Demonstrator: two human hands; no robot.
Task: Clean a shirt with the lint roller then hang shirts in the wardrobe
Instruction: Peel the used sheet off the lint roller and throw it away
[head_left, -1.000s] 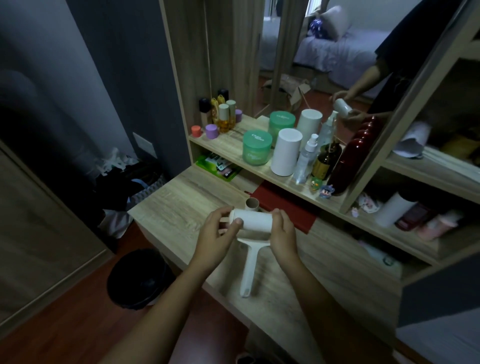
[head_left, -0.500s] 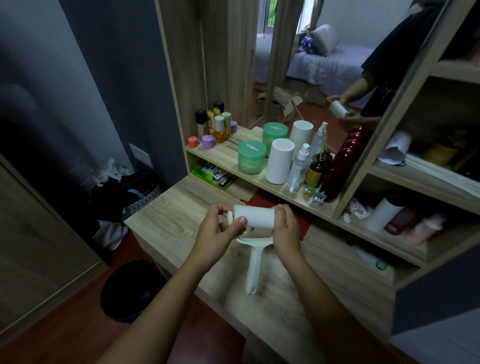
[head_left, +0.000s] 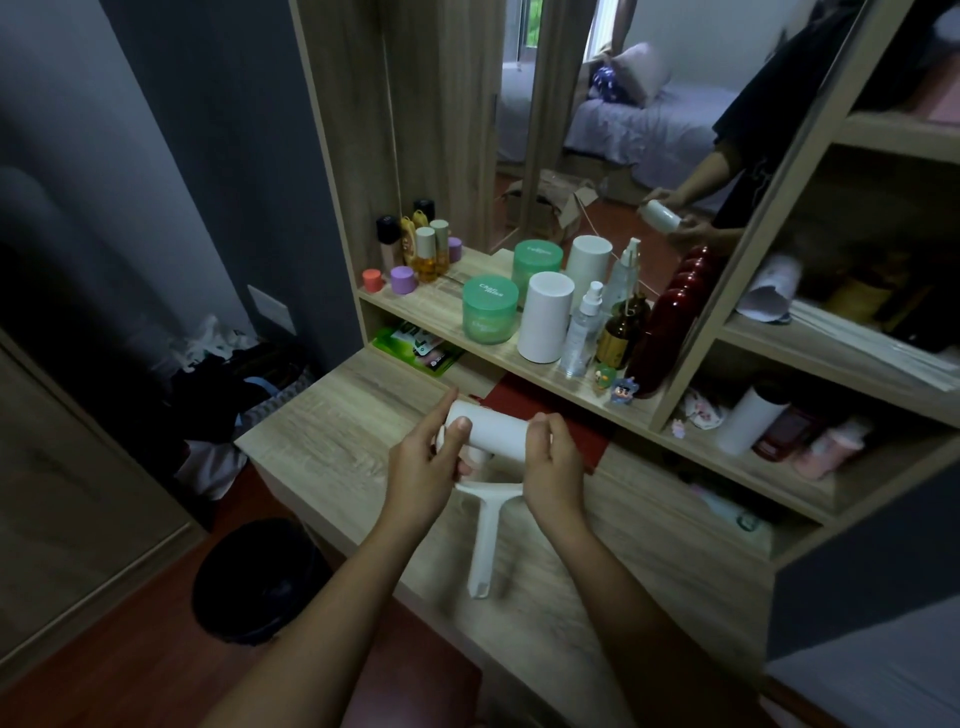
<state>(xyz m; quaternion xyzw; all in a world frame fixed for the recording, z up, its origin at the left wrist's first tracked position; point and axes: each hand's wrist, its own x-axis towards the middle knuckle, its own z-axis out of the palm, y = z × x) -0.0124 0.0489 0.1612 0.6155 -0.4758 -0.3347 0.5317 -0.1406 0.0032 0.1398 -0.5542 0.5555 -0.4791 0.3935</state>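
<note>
Head view, the only one supplied. Wood-grain bench (head_left: 332, 441) stands against a dark grey wall, with a raised shelf (head_left: 441, 306) and a mirror (head_left: 613, 130) behind it. I note on the shelf two green jars (head_left: 490, 309), a white cylinder (head_left: 544, 317), a clear spray bottle (head_left: 583, 332), an amber bottle (head_left: 621, 332) and a dark red bottle (head_left: 670, 322), standing close together. Small bottles (head_left: 426, 249) are grouped at the shelf's left end. A red mat (head_left: 550, 410) lies on the bench under the shelf edge. A black bin (head_left: 254, 582) sits on the floor to the left of the bench.

I observe the lint roller (head_left: 493, 431) held above the bench, just in front of the red mat. Its white roll lies roughly level; its white handle (head_left: 485, 545) hangs down toward me, clear of the bench top as far as I can tell. My left hand (head_left: 426, 467) is closed around the left end of the roll, thumb on top, index finger extended along the end. My right hand (head_left: 553, 467) is closed on the right end, fingers curled over it.

The mirror reflects both hands with the roller, and a bed (head_left: 639, 124) with a pillow behind. I see no shirt anywhere here.
</note>
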